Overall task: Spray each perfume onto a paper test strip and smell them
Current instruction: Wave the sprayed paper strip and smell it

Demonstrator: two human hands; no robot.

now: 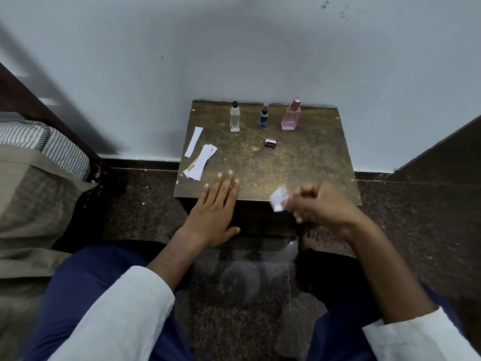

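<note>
Perfume bottles stood in a row at the back of the small brown table [299, 162], against the wall: a clear bottle [234, 119] with a black cap on the left, a small blue bottle [264, 117] in the middle, and a pink bottle [291, 116] on the right. The pink bottle's cap [270, 142] lay on its side just in front of the row, so that bottle looked to have been opened for spraying. One single strip [193, 142] lay apart near the table's left edge, beside a loose stack of strips [201, 164]. The right hand [320, 208], its fingers curled, pinched a crumpled-looking strip [279, 201] over the table's front edge; motion blur made its exact shape hard to read. The left hand [217, 212] lay flat with straight fingers, its fingertips over the front edge, holding nothing. By my reading the pink perfume was the one in hand, while the clear and blue bottles, both capped, may yet need testing. Whether any strip was wet could not be told.
</note>
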